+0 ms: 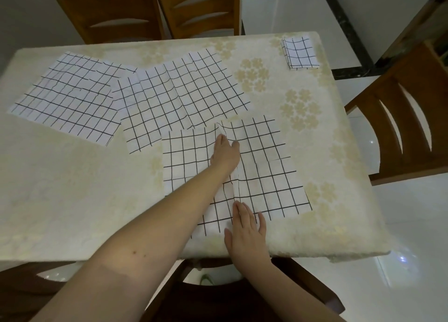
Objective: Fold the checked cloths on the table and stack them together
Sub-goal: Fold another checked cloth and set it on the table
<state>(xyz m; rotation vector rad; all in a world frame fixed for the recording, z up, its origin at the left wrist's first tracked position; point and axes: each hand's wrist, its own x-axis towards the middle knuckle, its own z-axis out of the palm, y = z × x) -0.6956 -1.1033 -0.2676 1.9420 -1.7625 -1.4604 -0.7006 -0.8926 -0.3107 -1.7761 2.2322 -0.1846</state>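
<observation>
Three white cloths with black checks lie spread flat on the table. The nearest cloth (264, 176) is in front of me, creased down its middle. My left hand (226, 153) reaches across it and presses flat on its centre, fingers straight. My right hand (247, 229) lies flat with straight fingers on the cloth's near edge. A second cloth (179, 96) overlaps behind it, and a third cloth (70, 96) lies at the left. A small folded checked cloth (300, 52) sits at the far right corner.
The table (60, 188) wears a cream cloth with pale flower prints. Wooden chairs stand at the far side (194, 8), (111, 16) and at the right (400, 127). A dark chair is at my near edge. The floor is glossy white.
</observation>
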